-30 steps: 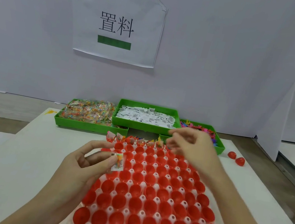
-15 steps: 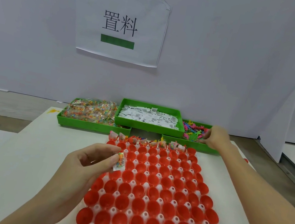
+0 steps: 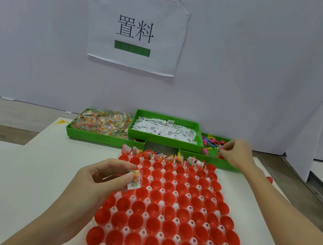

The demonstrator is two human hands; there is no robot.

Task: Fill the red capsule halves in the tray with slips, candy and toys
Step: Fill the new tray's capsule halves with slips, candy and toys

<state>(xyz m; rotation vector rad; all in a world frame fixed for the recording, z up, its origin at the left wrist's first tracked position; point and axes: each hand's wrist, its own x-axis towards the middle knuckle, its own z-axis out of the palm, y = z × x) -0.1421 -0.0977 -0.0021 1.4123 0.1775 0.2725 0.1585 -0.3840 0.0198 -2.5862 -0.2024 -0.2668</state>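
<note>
A white tray (image 3: 146, 215) holds many rows of red capsule halves (image 3: 167, 207). The far row (image 3: 163, 156) has candy packets, slips and toys in several cups. My left hand (image 3: 103, 179) hovers over the tray's left side and pinches a small candy packet (image 3: 135, 179). My right hand (image 3: 235, 153) reaches into the green bin of coloured toys (image 3: 210, 145) at the back right, fingertips pinched among the toys; what they hold is too small to tell.
A green bin of candy packets (image 3: 102, 124) stands at the back left and a green bin of white slips (image 3: 165, 130) in the middle, raised. A loose red capsule half (image 3: 269, 179) lies right of my forearm. A paper sign (image 3: 136, 29) hangs on the wall.
My right hand moved from above the tray's far rows out to the toy bin at the back right. My left hand stayed in place, holding the candy packet.
</note>
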